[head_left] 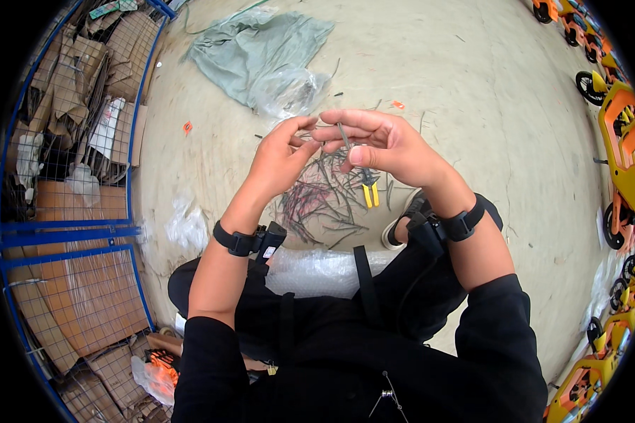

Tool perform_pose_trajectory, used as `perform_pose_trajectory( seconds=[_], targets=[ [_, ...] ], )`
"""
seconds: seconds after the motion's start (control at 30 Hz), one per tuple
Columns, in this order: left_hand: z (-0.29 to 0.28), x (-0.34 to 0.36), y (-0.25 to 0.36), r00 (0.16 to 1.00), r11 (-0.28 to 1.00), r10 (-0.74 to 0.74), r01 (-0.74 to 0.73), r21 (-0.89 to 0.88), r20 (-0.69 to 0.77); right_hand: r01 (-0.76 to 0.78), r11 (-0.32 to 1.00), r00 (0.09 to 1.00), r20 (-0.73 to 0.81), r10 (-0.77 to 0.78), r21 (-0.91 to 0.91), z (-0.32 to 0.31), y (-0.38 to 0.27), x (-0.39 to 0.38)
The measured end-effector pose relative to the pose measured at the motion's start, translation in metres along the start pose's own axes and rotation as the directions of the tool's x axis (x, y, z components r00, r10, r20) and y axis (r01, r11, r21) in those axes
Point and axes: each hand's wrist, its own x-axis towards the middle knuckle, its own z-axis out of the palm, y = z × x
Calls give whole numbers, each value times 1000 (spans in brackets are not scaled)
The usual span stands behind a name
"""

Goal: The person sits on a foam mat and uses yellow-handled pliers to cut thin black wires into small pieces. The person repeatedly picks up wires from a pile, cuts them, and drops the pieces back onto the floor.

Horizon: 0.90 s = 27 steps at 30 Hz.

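Note:
My right hand (388, 144) holds a thin dark strip (343, 134) between its thumb and fingers, with the index finger stretched out above. Beside it, my left hand (283, 155) has its fingers loosely bent and the thumb a little apart. Nothing shows in its grasp, and its fingertips come close to those of the right hand. Below both hands, a pile of thin dark strips (314, 201) lies on the floor, some with a reddish tint. Pliers with yellow handles (370, 195) lie at the right side of the pile, their dark head partly lost among the strips.
Grey-green cloth (250, 53) and a clear plastic bag (289, 92) lie ahead on the floor. Bubble wrap (310, 273) is between my legs. A blue mesh cage (67, 231) with flattened cardboard stands left. Yellow and orange wheeled frames (622, 141) line the right.

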Motion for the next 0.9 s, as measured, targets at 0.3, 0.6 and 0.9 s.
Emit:
perform_pose_trajectory(
  seconds=[0.3,0.6,0.9],
  targets=[
    [-64,8,-3,962,951,204,-239,197,182,-39,994,999,-19,37,-102,2,8,-10],
    [-282,-150,25,959,754,-83,238,613,-271,-131,905,990,-103,97,-406,13,23,-18],
    [-247,-281,-51,809,905,-355,423,46,-469,-369,747,928,-174,330,-553,22,73,13]
  ],
)
